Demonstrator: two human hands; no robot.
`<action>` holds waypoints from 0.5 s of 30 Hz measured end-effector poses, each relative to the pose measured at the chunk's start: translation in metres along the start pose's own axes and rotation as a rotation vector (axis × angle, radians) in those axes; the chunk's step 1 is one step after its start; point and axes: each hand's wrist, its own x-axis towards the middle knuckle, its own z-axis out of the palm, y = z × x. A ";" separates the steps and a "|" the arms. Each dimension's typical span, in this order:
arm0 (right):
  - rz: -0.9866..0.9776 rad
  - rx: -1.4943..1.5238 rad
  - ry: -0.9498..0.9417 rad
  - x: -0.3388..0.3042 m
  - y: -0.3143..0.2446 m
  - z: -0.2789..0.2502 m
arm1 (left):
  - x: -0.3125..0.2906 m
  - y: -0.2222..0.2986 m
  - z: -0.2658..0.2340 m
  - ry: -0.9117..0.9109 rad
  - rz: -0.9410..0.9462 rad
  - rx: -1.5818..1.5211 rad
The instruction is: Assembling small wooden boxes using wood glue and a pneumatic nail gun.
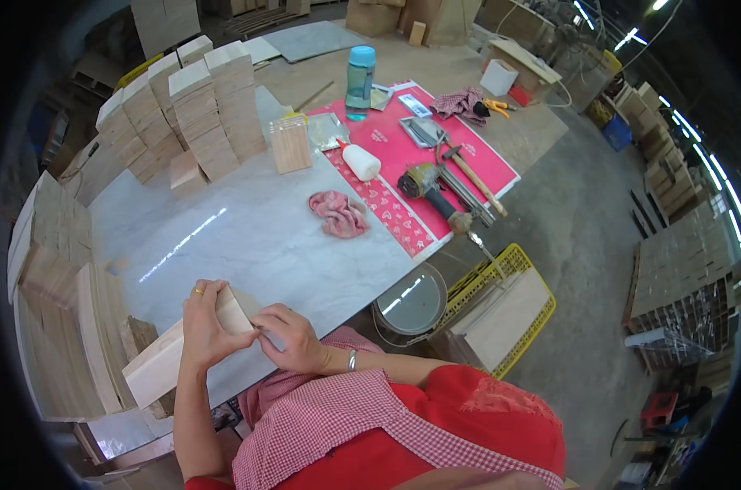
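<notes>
A long pale wooden piece [160, 364] lies slantwise at the near edge of the table, in front of my body. My left hand [205, 327] is wrapped over its right part, thumb on the near side and fingers on the far side. At the right end of the wood, my right hand [293, 339] is closed in a pinch against the corner. Whatever may sit between those fingertips is too small to make out. Beyond my hands, a crumpled pink cloth [338, 214] lies on the pale marbled tabletop [248, 237].
Stacked wooden blocks [215, 106] stand at the back left, with boards [52, 327] piled at the left. A glue bottle [360, 162], nail gun [428, 186], hammer [473, 175] and blue water bottle [360, 82] occupy the right. A bucket [411, 302] and yellow crate [542, 318] stand below.
</notes>
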 end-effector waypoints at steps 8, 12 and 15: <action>-0.007 0.227 -0.278 0.032 0.010 -0.003 | 0.001 -0.004 0.005 0.036 0.019 0.006; 0.063 0.251 -0.310 0.030 0.010 -0.002 | 0.003 -0.003 0.007 0.039 0.035 -0.005; 0.105 0.280 -0.308 0.029 0.006 -0.001 | 0.004 -0.003 0.005 0.042 0.040 -0.001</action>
